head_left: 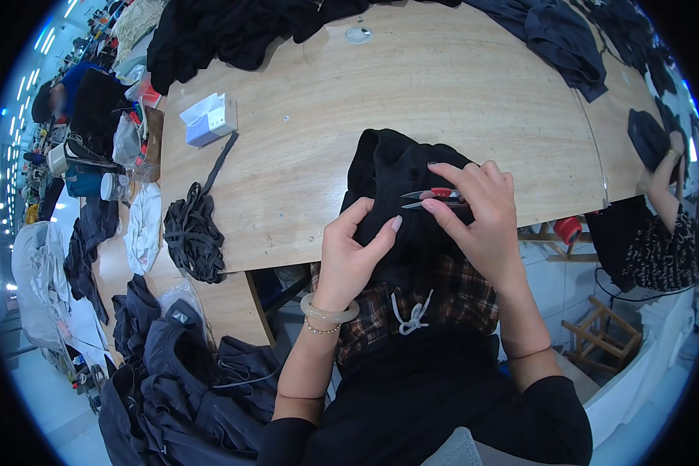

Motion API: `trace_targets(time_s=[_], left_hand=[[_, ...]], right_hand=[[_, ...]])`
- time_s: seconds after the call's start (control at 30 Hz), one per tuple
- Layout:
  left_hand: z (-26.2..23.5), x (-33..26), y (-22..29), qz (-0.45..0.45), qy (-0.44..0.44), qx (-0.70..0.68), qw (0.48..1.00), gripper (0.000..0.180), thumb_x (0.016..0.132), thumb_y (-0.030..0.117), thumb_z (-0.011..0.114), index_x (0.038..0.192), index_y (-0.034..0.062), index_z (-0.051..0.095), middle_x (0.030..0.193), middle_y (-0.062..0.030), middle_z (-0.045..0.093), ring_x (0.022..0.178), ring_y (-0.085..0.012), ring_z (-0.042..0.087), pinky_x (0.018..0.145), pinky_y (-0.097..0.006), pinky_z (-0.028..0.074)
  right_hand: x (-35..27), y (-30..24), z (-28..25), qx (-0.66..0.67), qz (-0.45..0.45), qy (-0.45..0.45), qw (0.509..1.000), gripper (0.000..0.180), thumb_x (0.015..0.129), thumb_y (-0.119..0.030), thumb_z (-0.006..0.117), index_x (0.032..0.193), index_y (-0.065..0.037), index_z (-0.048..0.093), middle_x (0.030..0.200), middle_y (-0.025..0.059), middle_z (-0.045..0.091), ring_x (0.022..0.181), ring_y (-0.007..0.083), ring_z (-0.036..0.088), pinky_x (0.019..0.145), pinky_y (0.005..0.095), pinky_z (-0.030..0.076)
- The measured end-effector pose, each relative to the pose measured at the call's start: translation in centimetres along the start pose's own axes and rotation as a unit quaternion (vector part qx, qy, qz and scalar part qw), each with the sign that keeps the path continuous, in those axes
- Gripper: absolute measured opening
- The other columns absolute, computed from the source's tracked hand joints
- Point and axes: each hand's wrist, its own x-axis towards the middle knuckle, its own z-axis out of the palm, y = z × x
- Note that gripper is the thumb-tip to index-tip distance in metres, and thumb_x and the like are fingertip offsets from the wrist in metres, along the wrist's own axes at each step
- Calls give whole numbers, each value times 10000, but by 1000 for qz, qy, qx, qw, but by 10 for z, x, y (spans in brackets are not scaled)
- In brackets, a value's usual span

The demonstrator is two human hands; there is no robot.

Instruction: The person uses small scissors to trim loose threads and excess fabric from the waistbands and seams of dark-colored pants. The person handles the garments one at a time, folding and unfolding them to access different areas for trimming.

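A black garment (388,167) lies bunched over the table's near edge and my lap. My left hand (353,248) pinches its cloth between thumb and fingers, on the left side of the fold. In my right hand (478,210) is a pair of thread snips (441,193) with a red part on the handle. The snips' two blades are spread apart and point left, just over the black cloth and near my left fingertips. My right thumb and fingers press on the snips from both sides. Whether a thread lies between the blades is too small to tell.
On the wooden table (287,155) are a tissue box (210,120), a bundle of dark strips (194,237) and dark clothes (233,35) along the far edge. Dark garments (186,388) heap at my lower left. Another person's arm (660,186) works at the right, near a wooden stool (602,334).
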Motion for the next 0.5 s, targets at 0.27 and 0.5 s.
trace_targets(time_s=[0.27, 0.5], left_hand=[[1, 0, 2, 3, -2, 5, 1000, 157, 931, 44, 714, 1063, -33, 676, 972, 2, 699, 879, -32, 589, 779, -202, 489], [1, 1, -4, 15, 28, 8, 999, 172, 923, 84, 734, 1013, -47, 668, 907, 11, 687, 846, -24, 542, 740, -208, 473]], right_hand=[[1, 0, 3, 158, 61, -43, 985, 325, 890, -235, 768, 1154, -68, 681, 860, -4, 615, 822, 156, 506, 761, 311, 340], [-1, 25, 8, 628, 274, 0, 728, 336, 1042, -298, 573, 1166, 7, 637, 975, 1, 624, 901, 62, 492, 856, 229, 395]])
